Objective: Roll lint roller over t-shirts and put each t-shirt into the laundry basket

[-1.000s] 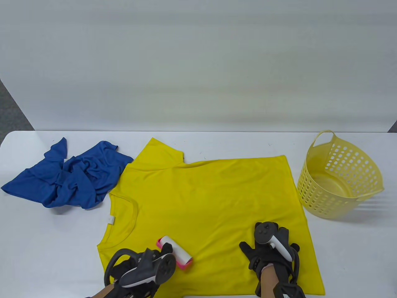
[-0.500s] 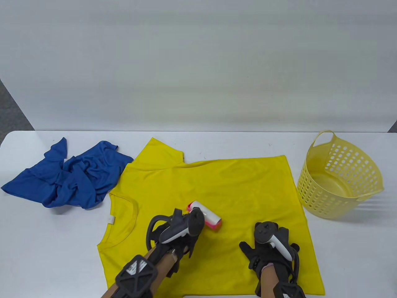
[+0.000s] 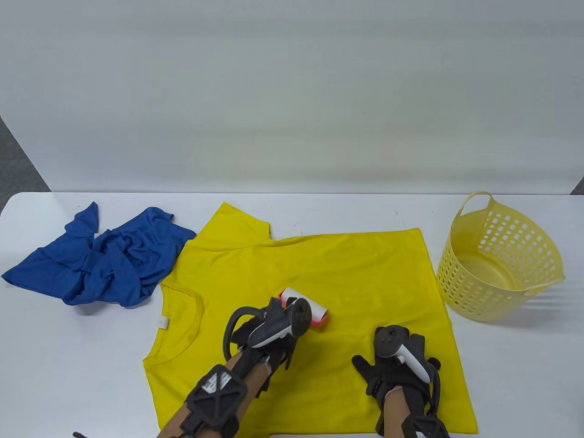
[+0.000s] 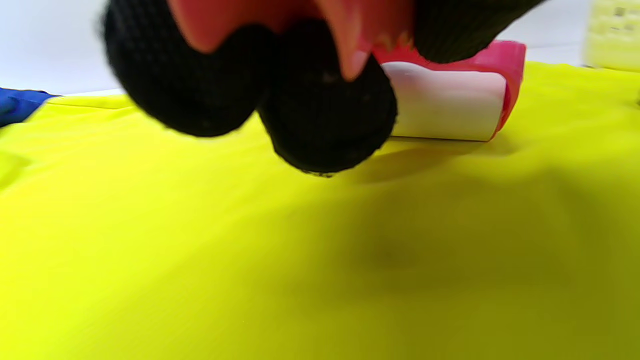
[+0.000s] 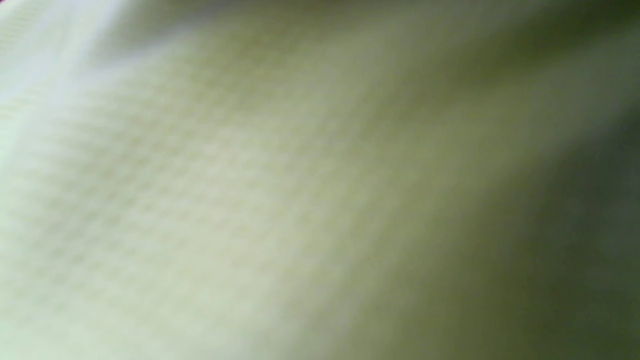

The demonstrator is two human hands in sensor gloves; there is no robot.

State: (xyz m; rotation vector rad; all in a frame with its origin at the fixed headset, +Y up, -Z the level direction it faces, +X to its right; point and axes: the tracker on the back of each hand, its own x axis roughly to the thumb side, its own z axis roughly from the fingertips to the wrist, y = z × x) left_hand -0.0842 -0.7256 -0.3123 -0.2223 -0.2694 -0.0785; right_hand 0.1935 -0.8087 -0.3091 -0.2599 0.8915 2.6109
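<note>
- Since half a second ago the left grip point(image 3: 273, 326) has nudged the pink-framed white lint roller point(image 3: 305, 309) slightly farther right across the flat yellow cotton t-shirt point(image 3: 319, 264).
- Its fingers point(image 4: 325, 100) clench the roller's handle; the roll rests on the shirt, just beyond them.
- The right grip point(image 3: 392, 365) lies flat, released, pressing the shirt.
- The perforated yellow plastic laundry basket point(image 3: 497, 260) stands on the white counter point(image 3: 68, 365), right of the shirt.

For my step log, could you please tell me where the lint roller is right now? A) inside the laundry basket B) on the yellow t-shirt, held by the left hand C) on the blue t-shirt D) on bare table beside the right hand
B: the lint roller rests on the yellow t-shirt, gripped by the left hand.
</note>
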